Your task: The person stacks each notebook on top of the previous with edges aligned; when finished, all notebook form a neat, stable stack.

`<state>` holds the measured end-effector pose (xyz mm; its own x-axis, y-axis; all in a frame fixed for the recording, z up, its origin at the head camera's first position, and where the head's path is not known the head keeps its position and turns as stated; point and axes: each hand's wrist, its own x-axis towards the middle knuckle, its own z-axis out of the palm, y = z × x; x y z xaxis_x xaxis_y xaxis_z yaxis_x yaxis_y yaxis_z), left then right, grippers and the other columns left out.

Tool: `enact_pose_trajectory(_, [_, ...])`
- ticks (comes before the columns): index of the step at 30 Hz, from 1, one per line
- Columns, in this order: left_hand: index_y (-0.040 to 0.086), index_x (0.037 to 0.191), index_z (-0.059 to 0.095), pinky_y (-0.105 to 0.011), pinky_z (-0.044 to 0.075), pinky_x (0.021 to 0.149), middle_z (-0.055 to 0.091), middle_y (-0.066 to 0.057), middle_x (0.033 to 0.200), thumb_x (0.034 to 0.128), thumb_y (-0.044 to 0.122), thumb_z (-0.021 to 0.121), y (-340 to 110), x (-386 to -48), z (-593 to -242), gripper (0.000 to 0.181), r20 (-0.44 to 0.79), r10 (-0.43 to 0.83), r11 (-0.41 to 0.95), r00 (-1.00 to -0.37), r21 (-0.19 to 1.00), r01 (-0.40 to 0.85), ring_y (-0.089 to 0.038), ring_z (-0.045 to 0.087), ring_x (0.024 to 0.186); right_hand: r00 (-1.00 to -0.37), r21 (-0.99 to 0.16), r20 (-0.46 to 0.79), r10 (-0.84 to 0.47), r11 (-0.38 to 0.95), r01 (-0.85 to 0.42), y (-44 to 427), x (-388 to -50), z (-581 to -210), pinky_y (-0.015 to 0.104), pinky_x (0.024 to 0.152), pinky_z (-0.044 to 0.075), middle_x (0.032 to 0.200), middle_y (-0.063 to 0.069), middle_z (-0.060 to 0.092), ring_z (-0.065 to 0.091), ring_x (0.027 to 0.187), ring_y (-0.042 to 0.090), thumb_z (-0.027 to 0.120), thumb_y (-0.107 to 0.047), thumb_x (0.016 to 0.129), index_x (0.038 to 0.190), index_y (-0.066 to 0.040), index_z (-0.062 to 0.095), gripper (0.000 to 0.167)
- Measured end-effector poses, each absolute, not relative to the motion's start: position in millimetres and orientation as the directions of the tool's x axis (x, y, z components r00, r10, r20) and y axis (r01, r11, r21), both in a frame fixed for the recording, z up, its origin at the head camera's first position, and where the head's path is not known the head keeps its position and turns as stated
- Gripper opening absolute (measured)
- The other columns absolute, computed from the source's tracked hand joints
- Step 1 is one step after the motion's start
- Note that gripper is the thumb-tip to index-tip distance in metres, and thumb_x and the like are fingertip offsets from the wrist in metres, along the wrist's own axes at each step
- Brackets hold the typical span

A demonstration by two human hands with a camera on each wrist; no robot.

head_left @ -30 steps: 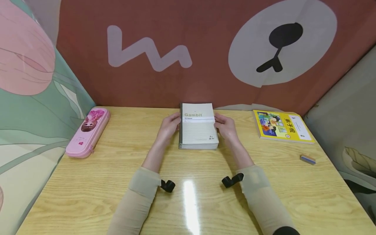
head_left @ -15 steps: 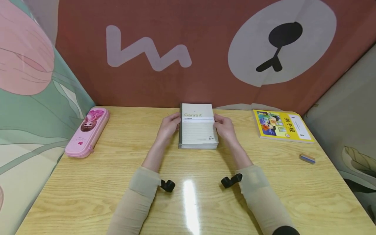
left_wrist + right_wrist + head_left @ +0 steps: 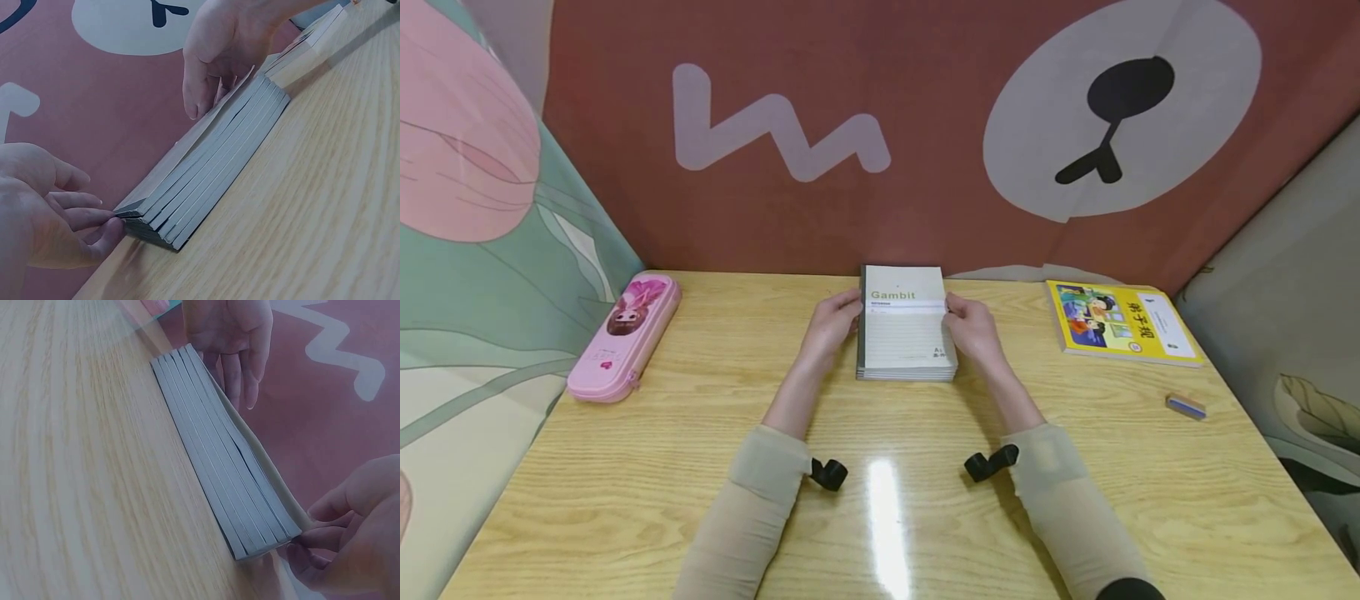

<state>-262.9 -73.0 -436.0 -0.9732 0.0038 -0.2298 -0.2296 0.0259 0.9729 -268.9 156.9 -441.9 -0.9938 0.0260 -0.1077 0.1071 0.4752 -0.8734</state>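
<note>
A stack of several notebooks [image 3: 906,333] lies at the table's far edge, the top one with a pale cover marked "Gambit" and a dark spine. At its left side, my left hand [image 3: 830,323] pinches the top notebook's spine edge between thumb and fingers, as the left wrist view shows near the stack's corner [image 3: 153,222]. My right hand [image 3: 974,330] pinches the opposite edge. In the right wrist view its thumb and index finger [image 3: 322,537] meet at the upper corner. The top cover bows up slightly from the notebooks below. Some fingertips are hidden behind the stack.
A pink pencil case [image 3: 625,337] lies at the table's left edge. On the right are a yellow book [image 3: 1122,325] and a small eraser-like block [image 3: 1186,407]. A brown printed wall [image 3: 925,208] rises behind the wooden table [image 3: 700,458].
My right hand has shifted slightly inward, its fingers now drawn in closer on the notebook's right edge. The left hand and the stack look nearly unchanged.
</note>
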Motion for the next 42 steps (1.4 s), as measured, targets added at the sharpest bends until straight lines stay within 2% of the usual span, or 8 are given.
enact_pose_trajectory(12, [0.004, 0.153, 0.047, -0.043, 0.048, 0.116, 0.048, -0.012, 0.159, 0.1075, 0.016, 0.049, -74, -263, -438, 0.047, -0.239, 0.01, 0.026, -0.971, 0.971, -0.239, -0.027, 0.054, 0.133, -0.989, -0.836, -0.144, 0.017, 0.534, 0.131, 157, -266, -440, 0.04, 0.13, 0.028, 0.164, 0.009, 0.039, 0.03, 0.156, 0.022, 0.048, -0.009, 0.099, 0.154, -0.005, 0.042, 0.055])
enact_pose_trajectory(18, [0.004, 0.153, 0.047, -0.043, 0.048, 0.117, 0.048, -0.012, 0.159, 0.1077, 0.016, 0.048, -75, -261, -437, 0.047, -0.234, 0.007, 0.034, -0.972, 0.972, -0.233, -0.027, 0.054, 0.135, -0.988, -0.874, -0.15, 0.027, 0.463, 0.145, 156, -268, -439, 0.041, 0.128, 0.032, 0.163, 0.015, 0.04, 0.036, 0.154, 0.028, 0.048, -0.007, 0.101, 0.153, 0.003, 0.042, 0.053])
enact_pose_trajectory(22, [0.002, 0.154, 0.044, -0.042, 0.045, 0.12, 0.046, -0.014, 0.161, 0.1079, 0.016, 0.047, -75, -260, -437, 0.049, -0.227, 0.019, 0.066, -0.974, 0.972, -0.225, -0.027, 0.049, 0.143, -0.983, -0.907, -0.18, 0.042, 0.379, 0.182, 155, -269, -439, 0.04, 0.126, 0.037, 0.161, 0.019, 0.042, 0.04, 0.152, 0.029, 0.047, -0.004, 0.102, 0.153, 0.006, 0.041, 0.052])
enact_pose_trajectory(28, [0.0, 0.155, 0.042, -0.042, 0.043, 0.122, 0.043, -0.015, 0.163, 0.1086, 0.019, 0.047, -76, -257, -438, 0.05, -0.232, 0.032, 0.113, -0.972, 0.967, -0.227, -0.027, 0.045, 0.149, -0.974, -0.935, -0.223, 0.043, 0.272, 0.226, 155, -269, -440, 0.042, 0.122, 0.043, 0.161, 0.021, 0.042, 0.043, 0.15, 0.029, 0.043, -0.002, 0.104, 0.155, 0.006, 0.036, 0.053])
enact_pose_trajectory(37, [-0.001, 0.154, 0.042, -0.041, 0.043, 0.122, 0.043, -0.015, 0.163, 0.1084, 0.018, 0.048, -77, -259, -439, 0.05, -0.216, 0.027, 0.083, -0.976, 0.973, -0.213, -0.027, 0.045, 0.149, -0.967, -0.936, -0.251, 0.03, 0.248, 0.251, 157, -270, -438, 0.04, 0.125, 0.04, 0.164, 0.019, 0.039, 0.04, 0.152, 0.027, 0.042, -0.003, 0.105, 0.156, 0.005, 0.035, 0.052])
enact_pose_trajectory(42, [0.003, 0.159, 0.035, -0.043, 0.042, 0.123, 0.04, -0.014, 0.164, 0.1088, 0.024, 0.049, -84, -261, -433, 0.056, -0.233, 0.086, 0.105, -0.969, 0.969, -0.224, -0.03, 0.046, 0.147, -0.968, -0.938, -0.252, 0.013, 0.243, 0.247, 167, -270, -432, 0.043, 0.122, 0.043, 0.161, 0.022, 0.043, 0.046, 0.147, 0.031, 0.043, -0.008, 0.107, 0.159, 0.001, 0.031, 0.054])
